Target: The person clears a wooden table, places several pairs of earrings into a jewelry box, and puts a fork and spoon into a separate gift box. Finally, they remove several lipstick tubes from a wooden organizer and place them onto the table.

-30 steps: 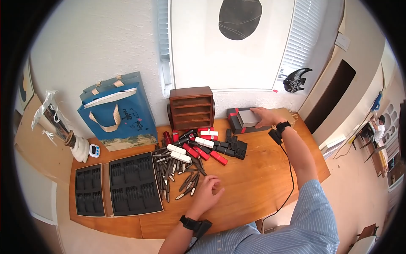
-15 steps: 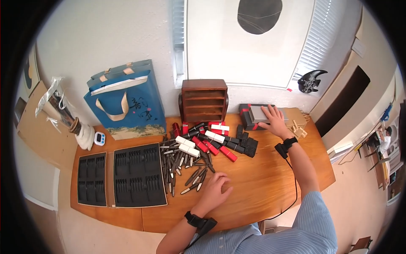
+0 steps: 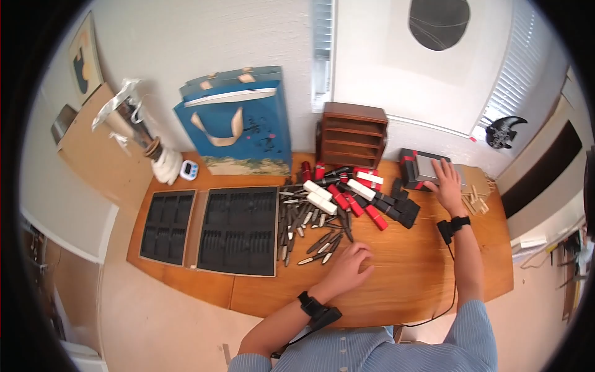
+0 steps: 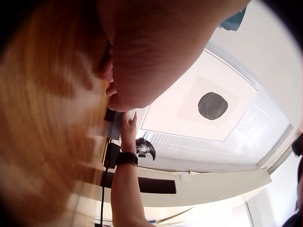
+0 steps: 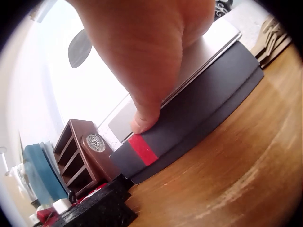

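My right hand (image 3: 449, 185) lies with fingers spread on a flat silver-grey slab (image 3: 427, 167), which sits on a black box (image 3: 408, 162) with a red band. In the right wrist view the thumb (image 5: 146, 118) presses at the slab's edge, close to the red band (image 5: 143, 149). Over the front part of the table, my left hand (image 3: 350, 268) rests with loosely curled fingers and holds nothing. Just beyond it lie several dark pen-like pieces with silvery parts (image 3: 322, 247). White (image 3: 320, 202), red (image 3: 375, 217) and black tubes (image 3: 406, 212) are heaped behind them.
Two black slotted trays (image 3: 238, 229) lie at the left of the table. A blue paper bag (image 3: 248, 133), a small wooden shelf (image 3: 353, 133) and a timer (image 3: 189, 170) stand along the back. Wooden pieces (image 3: 476, 201) lie right of the box. A cable hangs from the right wrist.
The head view has turned left, so the scene sits further right. My right hand has gone from holding the slab's edge to lying spread over it. The left hand stays near the pen-like pieces.
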Action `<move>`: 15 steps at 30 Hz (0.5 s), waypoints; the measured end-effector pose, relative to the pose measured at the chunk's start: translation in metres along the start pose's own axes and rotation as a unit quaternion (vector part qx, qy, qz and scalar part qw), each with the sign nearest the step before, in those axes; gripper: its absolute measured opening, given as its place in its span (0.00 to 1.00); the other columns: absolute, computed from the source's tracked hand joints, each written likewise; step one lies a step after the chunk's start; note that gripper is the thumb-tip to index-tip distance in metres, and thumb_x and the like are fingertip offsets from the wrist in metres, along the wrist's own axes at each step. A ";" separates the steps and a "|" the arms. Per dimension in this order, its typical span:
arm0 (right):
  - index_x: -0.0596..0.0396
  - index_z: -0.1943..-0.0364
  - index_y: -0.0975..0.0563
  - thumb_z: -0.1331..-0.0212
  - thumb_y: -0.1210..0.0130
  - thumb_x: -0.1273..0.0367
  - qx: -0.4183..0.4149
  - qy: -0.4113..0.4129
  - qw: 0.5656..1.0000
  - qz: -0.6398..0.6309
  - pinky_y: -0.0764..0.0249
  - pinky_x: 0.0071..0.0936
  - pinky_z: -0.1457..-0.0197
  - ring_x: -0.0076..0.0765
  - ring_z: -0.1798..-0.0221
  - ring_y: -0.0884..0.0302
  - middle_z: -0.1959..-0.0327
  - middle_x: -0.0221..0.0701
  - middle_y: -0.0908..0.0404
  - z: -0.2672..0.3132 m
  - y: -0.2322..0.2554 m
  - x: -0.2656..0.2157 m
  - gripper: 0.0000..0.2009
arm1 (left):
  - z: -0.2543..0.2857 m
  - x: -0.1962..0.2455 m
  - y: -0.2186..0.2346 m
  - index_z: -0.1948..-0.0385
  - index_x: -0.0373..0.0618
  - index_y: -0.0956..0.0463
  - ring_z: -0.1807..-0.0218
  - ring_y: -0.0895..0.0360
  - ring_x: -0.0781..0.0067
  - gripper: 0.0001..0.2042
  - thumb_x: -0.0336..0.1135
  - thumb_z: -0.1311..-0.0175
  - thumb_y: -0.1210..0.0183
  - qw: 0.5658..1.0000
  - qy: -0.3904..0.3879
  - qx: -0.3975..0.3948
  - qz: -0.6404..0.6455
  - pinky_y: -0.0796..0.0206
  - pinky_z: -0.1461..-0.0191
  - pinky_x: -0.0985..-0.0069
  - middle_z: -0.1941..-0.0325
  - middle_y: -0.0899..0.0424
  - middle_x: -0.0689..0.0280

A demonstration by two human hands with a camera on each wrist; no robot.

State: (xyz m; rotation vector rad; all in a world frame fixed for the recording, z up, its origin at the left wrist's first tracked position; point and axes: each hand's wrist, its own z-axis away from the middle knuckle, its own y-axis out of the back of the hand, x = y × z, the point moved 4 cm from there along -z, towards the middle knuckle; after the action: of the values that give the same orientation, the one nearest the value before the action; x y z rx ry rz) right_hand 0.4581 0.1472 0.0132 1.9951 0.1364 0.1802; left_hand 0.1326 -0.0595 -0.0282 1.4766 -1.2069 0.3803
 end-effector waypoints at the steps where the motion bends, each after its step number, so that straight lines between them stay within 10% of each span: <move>1: 0.37 0.26 0.36 0.40 0.42 0.43 0.001 0.009 1.000 -0.011 0.48 0.53 0.23 0.59 0.23 0.44 0.25 0.42 0.38 0.001 -0.001 -0.002 0.38 | 0.000 -0.001 -0.002 0.55 0.40 0.23 0.42 0.26 0.58 0.12 0.35 0.36 0.37 1.000 0.004 -0.005 0.011 0.32 0.39 0.67 0.45 0.26 0.59; 9: 0.34 0.25 0.39 0.38 0.40 0.48 -0.035 -0.035 0.998 -0.026 0.53 0.51 0.20 0.57 0.20 0.51 0.21 0.41 0.45 -0.001 0.002 -0.002 0.37 | 0.004 0.009 0.009 0.54 0.39 0.23 0.41 0.26 0.61 0.13 0.34 0.35 0.37 0.998 0.026 -0.003 0.052 0.32 0.38 0.66 0.45 0.26 0.60; 15: 0.43 0.24 0.40 0.36 0.39 0.52 -0.039 -0.006 0.997 -0.065 0.54 0.50 0.20 0.58 0.19 0.55 0.21 0.43 0.46 0.004 -0.006 0.007 0.37 | 0.073 0.012 0.147 0.53 0.40 0.23 0.45 0.24 0.51 0.14 0.28 0.42 0.36 0.949 0.069 0.283 -0.118 0.32 0.39 0.62 0.50 0.20 0.55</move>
State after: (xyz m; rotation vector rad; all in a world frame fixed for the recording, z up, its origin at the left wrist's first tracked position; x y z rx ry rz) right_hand 0.4659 0.1474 0.0069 1.9030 0.2461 0.0883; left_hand -0.0116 -0.1052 0.0375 2.0230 -0.8260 0.6937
